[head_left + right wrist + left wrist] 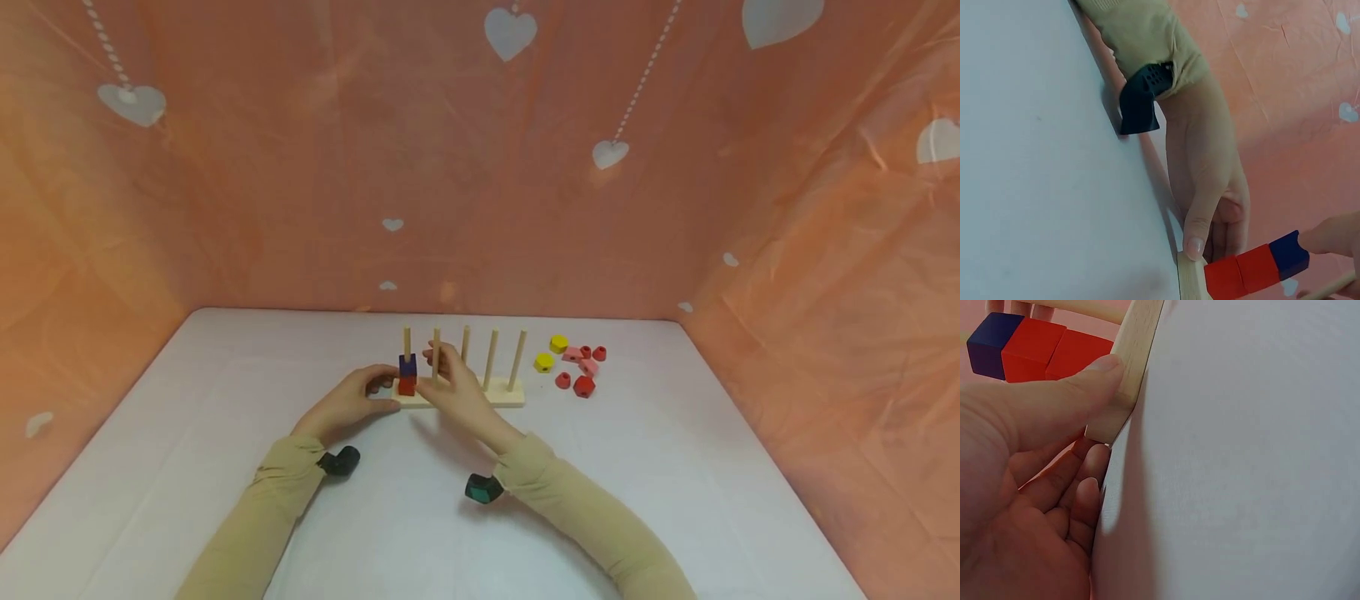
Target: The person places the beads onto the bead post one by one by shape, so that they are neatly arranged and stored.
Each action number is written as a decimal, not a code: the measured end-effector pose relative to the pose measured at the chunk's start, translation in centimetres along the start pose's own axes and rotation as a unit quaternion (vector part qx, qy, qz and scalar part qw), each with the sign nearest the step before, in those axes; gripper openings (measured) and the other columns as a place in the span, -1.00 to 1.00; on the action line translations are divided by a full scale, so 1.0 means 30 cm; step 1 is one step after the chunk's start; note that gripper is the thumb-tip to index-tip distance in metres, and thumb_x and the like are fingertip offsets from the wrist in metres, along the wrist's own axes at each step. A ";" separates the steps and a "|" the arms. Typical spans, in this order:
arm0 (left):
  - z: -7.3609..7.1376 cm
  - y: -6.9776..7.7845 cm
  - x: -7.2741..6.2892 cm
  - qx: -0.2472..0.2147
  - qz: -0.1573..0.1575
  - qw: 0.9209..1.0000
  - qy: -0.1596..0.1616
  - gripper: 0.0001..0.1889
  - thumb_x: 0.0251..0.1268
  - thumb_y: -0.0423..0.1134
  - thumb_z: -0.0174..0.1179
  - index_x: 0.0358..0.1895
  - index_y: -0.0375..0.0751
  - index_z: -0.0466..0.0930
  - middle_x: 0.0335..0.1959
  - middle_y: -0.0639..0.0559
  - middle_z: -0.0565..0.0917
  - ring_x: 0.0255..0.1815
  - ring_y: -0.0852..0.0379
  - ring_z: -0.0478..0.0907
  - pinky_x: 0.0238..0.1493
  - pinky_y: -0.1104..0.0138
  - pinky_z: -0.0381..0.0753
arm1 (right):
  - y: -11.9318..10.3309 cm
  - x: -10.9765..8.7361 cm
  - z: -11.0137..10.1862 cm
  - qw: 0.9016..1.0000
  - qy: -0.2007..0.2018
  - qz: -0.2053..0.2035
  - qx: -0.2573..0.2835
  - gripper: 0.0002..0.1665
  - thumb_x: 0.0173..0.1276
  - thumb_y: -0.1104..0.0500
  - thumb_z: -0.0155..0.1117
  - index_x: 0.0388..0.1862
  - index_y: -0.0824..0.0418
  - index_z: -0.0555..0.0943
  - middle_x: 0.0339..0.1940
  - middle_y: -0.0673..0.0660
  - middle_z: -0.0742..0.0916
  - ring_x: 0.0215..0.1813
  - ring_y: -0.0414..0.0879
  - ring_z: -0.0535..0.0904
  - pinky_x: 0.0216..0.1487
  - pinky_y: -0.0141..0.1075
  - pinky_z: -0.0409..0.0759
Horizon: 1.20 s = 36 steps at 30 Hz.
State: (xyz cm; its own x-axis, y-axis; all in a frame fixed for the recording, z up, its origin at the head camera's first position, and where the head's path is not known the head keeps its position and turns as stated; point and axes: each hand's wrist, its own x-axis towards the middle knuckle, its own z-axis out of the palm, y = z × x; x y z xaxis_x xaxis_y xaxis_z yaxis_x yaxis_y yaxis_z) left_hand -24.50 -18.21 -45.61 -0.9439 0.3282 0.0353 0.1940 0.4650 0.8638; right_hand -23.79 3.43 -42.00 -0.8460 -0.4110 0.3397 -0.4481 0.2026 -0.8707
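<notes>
A pale wooden base (pixel 512 398) with several upright pegs stands on the white table. Its leftmost peg carries two red cubes (pixel 1032 350) with a dark blue cube (pixel 407 365) on top. My left hand (pixel 345 402) holds the base's left end, thumb on the front edge and fingers curled behind, as the left wrist view shows. Beside the stack, my right hand (pixel 456 387) reaches in around the second peg (pixel 437 354). In the right wrist view one of its digits (pixel 1329 234) meets the blue cube's upper end; its other fingers are loosely bent, partly cut off by the frame.
Right of the base lie two yellow beads (pixel 543 362), pink blocks (pixel 588 367), small red beads (pixel 563 380) and a larger red bead (pixel 584 386). An orange cloth (pixel 465 183) with pale hearts hangs behind and along the sides of the table (pixel 405 517).
</notes>
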 end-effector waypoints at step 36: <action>-0.003 -0.006 0.009 -0.023 -0.026 0.999 -0.010 -0.36 0.17 -0.19 0.35 0.31 -0.25 0.34 0.23 -0.20 0.42 0.26 -0.17 0.29 0.33 -0.06 0.17 | -0.002 -0.234 -0.537 0.994 -0.105 0.027 -0.026 -0.36 0.28 0.33 0.30 0.31 0.38 0.33 0.21 0.34 0.51 0.25 0.21 0.41 0.28 0.02 0.32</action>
State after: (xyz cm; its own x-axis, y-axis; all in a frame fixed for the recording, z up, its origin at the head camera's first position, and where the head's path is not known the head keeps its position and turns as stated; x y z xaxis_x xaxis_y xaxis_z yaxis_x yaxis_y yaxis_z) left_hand -24.81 -18.28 -45.70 -0.9469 0.3211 -0.0189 0.1327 0.4436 0.8864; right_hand -22.49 20.62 -38.60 -0.7926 -0.5739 0.2059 -0.4222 0.2729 -0.8645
